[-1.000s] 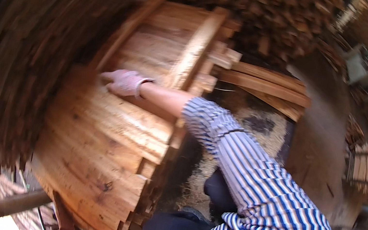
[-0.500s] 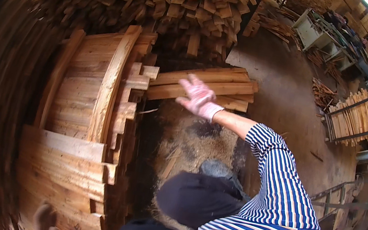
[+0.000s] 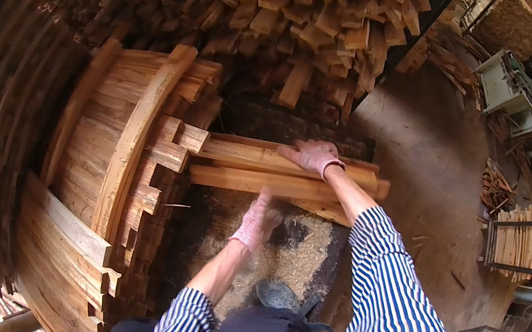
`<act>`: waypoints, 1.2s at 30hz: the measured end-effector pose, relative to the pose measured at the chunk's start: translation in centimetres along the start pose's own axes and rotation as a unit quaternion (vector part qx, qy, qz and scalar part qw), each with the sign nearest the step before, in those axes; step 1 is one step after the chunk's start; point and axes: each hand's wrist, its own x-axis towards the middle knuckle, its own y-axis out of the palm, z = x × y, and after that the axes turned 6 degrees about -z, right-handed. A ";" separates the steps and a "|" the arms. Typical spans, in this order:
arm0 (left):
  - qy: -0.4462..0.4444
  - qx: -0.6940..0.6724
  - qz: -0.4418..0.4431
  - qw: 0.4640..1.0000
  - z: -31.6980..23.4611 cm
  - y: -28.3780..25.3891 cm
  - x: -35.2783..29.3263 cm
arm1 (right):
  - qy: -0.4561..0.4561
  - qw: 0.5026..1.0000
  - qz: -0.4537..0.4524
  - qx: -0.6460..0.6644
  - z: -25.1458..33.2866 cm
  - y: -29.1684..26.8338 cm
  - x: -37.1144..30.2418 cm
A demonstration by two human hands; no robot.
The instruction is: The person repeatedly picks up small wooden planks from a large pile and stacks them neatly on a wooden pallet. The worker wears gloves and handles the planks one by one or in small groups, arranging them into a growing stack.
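A few wooden boards [image 3: 242,180] lie side by side, reaching right from the stacked timber. My right hand [image 3: 316,156], in a pinkish-white glove, rests over the far board [image 3: 240,153] with its fingers bent against the wood. My left hand [image 3: 258,220], in a matching glove, is just on the near side of these boards. Its fingers are apart and partly blurred, with nothing seen in them. Whether a fingertip touches the near board cannot be made out.
To the left stands a board stack [image 3: 91,128] with crosswise strips [image 3: 135,143] and uneven ends. A large timber pile [image 3: 291,21] rises at the far side. Sawdust [image 3: 301,247] covers the ground near my knees. A metal rack of slats [image 3: 531,237] and a machine [image 3: 513,96] stand right.
My left hand has come up from the lower left to the boards' near side. My right hand, earlier spread above the boards, is now down on them. The view has shifted.
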 end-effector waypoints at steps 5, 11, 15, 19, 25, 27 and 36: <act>-0.019 -0.201 0.007 0.979 3.2 2.3 -3.1 | -0.168 0.979 0.074 0.088 -3.6 7.3 -6.3; 0.057 -0.142 0.033 0.988 8.1 -3.0 -4.7 | -0.043 0.989 -0.129 0.055 -0.8 11.3 -8.2; 0.072 -0.156 0.038 0.984 6.5 -4.3 -2.5 | -0.014 0.975 -0.059 0.214 2.4 9.7 -9.8; 0.113 -0.084 0.062 0.988 7.0 -3.9 -4.1 | -0.007 0.996 -0.008 0.092 2.2 9.2 -11.5; 0.167 0.003 0.027 0.986 8.1 -8.3 -1.5 | 0.114 0.963 -0.086 0.229 -2.0 11.9 -7.3; 0.155 0.003 0.027 0.988 7.4 -7.8 -2.1 | 0.079 0.975 -0.023 0.204 -1.9 12.5 -7.2; 0.094 -0.018 0.013 0.995 9.6 -7.1 -3.8 | -0.044 0.864 0.120 0.487 -3.6 15.8 -12.2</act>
